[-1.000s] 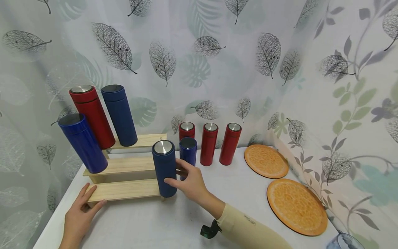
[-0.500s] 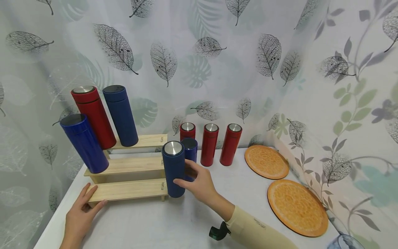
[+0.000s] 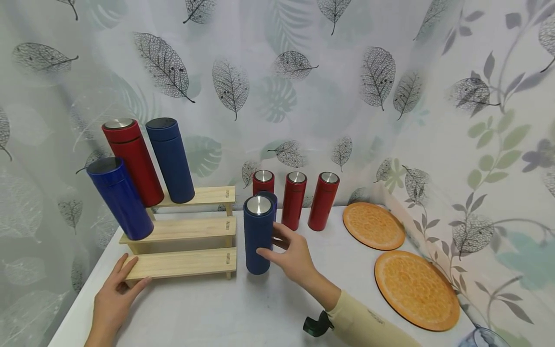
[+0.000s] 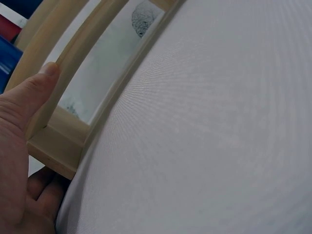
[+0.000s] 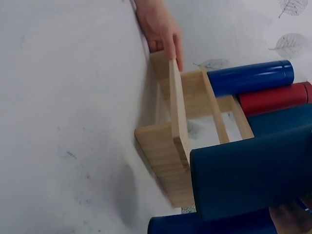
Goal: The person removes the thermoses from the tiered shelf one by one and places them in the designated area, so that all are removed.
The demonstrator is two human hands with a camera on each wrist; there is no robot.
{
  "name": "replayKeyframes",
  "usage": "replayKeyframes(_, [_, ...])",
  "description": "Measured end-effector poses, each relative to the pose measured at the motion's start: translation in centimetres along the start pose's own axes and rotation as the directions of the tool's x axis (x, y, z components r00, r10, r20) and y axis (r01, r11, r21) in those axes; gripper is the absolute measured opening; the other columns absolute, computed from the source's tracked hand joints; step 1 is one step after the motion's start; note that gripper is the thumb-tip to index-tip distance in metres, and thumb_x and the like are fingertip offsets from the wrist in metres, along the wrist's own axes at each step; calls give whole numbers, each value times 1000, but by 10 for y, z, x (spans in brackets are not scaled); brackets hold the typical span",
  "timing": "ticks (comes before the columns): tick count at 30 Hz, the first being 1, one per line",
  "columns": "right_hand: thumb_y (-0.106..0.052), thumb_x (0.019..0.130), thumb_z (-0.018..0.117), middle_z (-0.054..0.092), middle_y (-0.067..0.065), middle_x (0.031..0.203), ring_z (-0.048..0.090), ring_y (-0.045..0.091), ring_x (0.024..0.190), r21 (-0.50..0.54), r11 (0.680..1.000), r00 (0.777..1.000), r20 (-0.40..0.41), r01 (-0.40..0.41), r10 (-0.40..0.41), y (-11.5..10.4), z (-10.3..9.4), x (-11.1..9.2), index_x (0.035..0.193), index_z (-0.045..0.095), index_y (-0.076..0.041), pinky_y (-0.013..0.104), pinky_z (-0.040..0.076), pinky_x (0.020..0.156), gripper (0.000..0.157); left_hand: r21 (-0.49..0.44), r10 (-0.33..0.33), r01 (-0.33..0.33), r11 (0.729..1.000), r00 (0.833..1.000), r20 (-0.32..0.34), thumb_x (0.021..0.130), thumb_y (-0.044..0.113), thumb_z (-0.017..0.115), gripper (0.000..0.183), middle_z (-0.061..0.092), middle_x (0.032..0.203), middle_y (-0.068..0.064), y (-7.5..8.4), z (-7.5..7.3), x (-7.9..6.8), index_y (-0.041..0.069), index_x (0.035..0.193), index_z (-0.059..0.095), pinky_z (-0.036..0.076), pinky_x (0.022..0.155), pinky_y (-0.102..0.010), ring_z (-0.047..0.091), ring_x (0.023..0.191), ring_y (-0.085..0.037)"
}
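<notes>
Three bottles on a stepped rack, one in hand: the R hand [image 3: 295,253] grips a tall matte navy cylindrical flask w/ silver disc lid [image 3: 258,238], thumb on its near side, fingers behind; the flask is upright, just R of a three-tier pale-wood shelf [image 3: 186,263] & apart from it; I can't tell if its base touches the white cloth-covered table [image 3: 195,311]; the L hand [image 3: 110,301] holds the L end of the lowest tier btwn thumb & fingers, as my L wrist cam confirms. Mid tier, L end: glossy royal-blue cylindrical flask [image 3: 121,200]; top tier: wide red cylindrical flask w/ silver lid [image 3: 138,166], then dark-lidded matte navy flask [image 3: 171,161] to its R. Behind the held flask I see, partly hidden, a second glossy blue flask [image 3: 273,199] & a slim red flask [image 3: 263,181]; two more slim red flasks [image 3: 295,205] stand R of these; far R, two round orange mats [image 3: 417,291] lie near each other; backdrop: leaf-print curtain [image 3: 282,111].
</notes>
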State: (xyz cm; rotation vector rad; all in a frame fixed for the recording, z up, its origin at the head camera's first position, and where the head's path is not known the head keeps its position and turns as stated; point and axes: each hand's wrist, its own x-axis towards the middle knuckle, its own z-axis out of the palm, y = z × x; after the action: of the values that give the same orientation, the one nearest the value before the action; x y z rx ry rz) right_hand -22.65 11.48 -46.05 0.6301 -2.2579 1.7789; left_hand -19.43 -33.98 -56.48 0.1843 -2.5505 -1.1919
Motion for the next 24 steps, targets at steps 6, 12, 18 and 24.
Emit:
replayKeyframes(6, [-19, 90, 93, 73, 2, 136, 72, 24, 123, 0, 999, 998, -37, -41, 41, 6, -11, -7, 148, 65, -15, 43, 59, 104, 64, 5, 2, -2, 1000, 1000, 1, 100, 38, 83, 80, 23, 178, -12, 1, 0, 0, 5, 164, 48, 19, 96, 8, 36, 153, -51])
replayKeyframes(12, [-19, 90, 93, 73, 1, 136, 72, 24, 123, -18, 999, 997, -63, -34, 33, 7, -23, -8, 147, 66, -17, 42, 59, 104, 63, 0, 3, -3, 1000, 1000, -3, 100, 38, 83, 80, 23, 178, -12, 1, -1, 1, 6, 164, 48, 19, 96, 8, 34, 154, -50])
replayKeyframes(18, [-20, 90, 93, 73, 3, 136, 72, 27, 124, -37, 998, 996, -80, -45, 41, 11, -35, -10, 147, 66, -16, 45, 59, 103, 64, -1, 2, -2, 1000, 1000, 5, 99, 38, 84, 80, 24, 178, -12, 0, 0, 1, 6, 164, 48, 20, 96, 8, 37, 151, -52])
replayKeyframes(24, [-18, 90, 93, 73, 5, 136, 72, 28, 123, -63, 997, 994, -103, -52, 45, 14, -47, -8, 148, 66, -14, 45, 59, 103, 64, 14, 8, -8, 1000, 1000, 3, 100, 39, 83, 81, 23, 178, -13, -1, -1, 2, 5, 164, 47, 18, 96, 8, 39, 149, -55])
